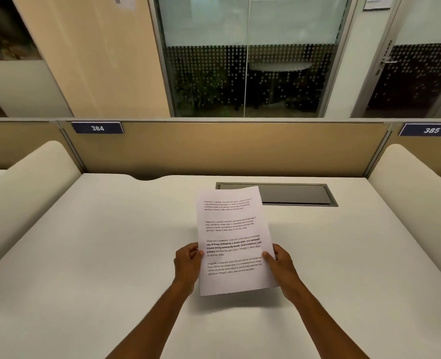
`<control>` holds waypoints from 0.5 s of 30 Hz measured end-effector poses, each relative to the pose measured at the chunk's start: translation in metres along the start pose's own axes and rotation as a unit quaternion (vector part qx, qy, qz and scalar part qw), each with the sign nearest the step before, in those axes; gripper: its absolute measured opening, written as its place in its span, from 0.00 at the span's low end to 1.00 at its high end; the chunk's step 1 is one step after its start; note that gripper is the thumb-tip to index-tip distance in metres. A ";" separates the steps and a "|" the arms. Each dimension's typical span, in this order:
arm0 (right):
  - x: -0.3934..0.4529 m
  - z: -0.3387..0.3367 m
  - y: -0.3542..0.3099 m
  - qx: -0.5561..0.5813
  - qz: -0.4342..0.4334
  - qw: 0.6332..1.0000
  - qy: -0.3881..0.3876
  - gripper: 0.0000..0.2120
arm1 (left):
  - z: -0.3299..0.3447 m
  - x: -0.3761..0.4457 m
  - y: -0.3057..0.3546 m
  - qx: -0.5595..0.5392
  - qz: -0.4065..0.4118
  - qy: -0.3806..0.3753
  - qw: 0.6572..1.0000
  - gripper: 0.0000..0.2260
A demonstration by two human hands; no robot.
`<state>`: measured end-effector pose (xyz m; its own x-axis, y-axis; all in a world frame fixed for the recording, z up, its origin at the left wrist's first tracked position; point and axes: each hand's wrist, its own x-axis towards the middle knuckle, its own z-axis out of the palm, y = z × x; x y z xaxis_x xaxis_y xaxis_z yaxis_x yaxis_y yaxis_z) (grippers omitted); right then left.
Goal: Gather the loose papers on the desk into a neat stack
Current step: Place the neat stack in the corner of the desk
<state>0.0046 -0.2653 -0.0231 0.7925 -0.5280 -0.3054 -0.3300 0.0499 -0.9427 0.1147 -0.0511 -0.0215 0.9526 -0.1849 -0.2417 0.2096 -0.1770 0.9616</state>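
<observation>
Both hands hold the papers up off the desk, roughly mid-desk, tilted back w/ printed side facing the wearer. Left hand is closed on the left edge, thumb on the front, fingers curled behind; right hand does the same on the right edge. Can't tell how many sheets are in the bundle; only the top page shows, edges look flush. No other loose sheets show on the desk, so prob. near the end: squaring & setting down. To do it well: ease the pinch a bit so the sheets can slide, tap the bottom edge on the desk, turn & tap a long side, then lay it flat, square to the desk edge. Keep the grip light; squeezing hard would buckle the page. Surface is pale, smooth, matte, so paper will prob. slide easily; lower it rather than drop it. A grey cable hatch sits recessed at the back right, its left end hidden behind the papers' top; put the stack down clear of it. Tan partition at the back w/ tags 384 & 385, cream side dividers, frosted dotted glass and a door beyond.
</observation>
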 end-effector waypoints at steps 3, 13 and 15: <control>0.007 0.011 0.004 -0.004 0.015 0.999 -0.028 0.12 | -0.008 0.001 0.002 0.026 0.013 0.029 0.999 0.10; 0.030 0.061 -0.016 0.000 0.051 0.996 -0.078 0.09 | -0.068 0.040 0.003 0.045 0.001 0.060 0.997 0.09; 0.037 0.076 -0.025 0.017 0.059 0.994 -0.085 0.09 | -0.087 0.053 0.004 0.043 -0.008 0.059 0.997 0.09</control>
<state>0.0808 -0.2213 -0.0212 0.8255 -0.3651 -0.4305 -0.4112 0.1334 -0.9017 0.1853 0.0227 -0.0189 0.9697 -0.0682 -0.2347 0.2095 -0.2626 0.9419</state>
